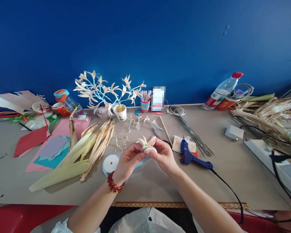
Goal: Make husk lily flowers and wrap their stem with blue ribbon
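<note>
A pale corn-husk flower with pointed petals is pinched between both hands above the table. My left hand, with a red bead bracelet at the wrist, has its fingers closed at the flower's left side. On the other side my right hand grips a petal between thumb and fingers. Below the left hand lies a roll of light blue ribbon. Several small flowers on blue stems rest just beyond the hands. A paper cup at the back holds a branch of similar flowers.
Corn husks and coloured paper cover the left side. To the right are a blue glue gun with its cord, a bundle of wires and a power strip. A plastic bottle leans at the back right.
</note>
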Demonstrator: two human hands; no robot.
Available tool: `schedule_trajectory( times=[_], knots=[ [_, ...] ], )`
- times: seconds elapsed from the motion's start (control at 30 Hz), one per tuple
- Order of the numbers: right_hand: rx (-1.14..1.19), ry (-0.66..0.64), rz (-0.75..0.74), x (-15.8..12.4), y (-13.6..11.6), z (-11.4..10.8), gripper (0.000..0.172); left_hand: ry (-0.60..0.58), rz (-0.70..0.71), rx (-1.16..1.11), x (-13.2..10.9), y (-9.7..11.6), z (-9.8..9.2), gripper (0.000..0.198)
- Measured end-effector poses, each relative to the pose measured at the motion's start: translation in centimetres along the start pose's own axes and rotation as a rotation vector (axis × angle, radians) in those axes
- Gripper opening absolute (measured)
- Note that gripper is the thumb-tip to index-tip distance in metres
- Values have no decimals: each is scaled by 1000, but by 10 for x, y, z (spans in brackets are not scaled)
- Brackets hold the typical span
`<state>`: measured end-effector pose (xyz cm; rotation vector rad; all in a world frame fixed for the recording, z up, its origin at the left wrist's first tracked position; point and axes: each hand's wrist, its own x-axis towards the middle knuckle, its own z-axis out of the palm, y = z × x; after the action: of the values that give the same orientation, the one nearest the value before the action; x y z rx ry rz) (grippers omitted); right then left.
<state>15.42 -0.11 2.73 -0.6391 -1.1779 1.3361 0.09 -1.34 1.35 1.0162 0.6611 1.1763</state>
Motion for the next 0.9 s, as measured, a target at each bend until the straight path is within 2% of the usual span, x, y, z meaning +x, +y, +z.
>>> schedule_trajectory(
  times=[0.13,0.57,0.8,0.9],
  knots=[
    [17,-43,-4,0,0,0,15,9,3,27,-1,-1,0,5],
    [-31,-69,9,-2,2,-5,11,82,-2,2,0,0,2,9],
    [-65,-81,-16,-1,4,-8,10,63,-62,-83,0,2,4,11],
    [-69,-52,-16,-1,3,-7,11,38,-41,-49,0,2,4,10]
  ],
)
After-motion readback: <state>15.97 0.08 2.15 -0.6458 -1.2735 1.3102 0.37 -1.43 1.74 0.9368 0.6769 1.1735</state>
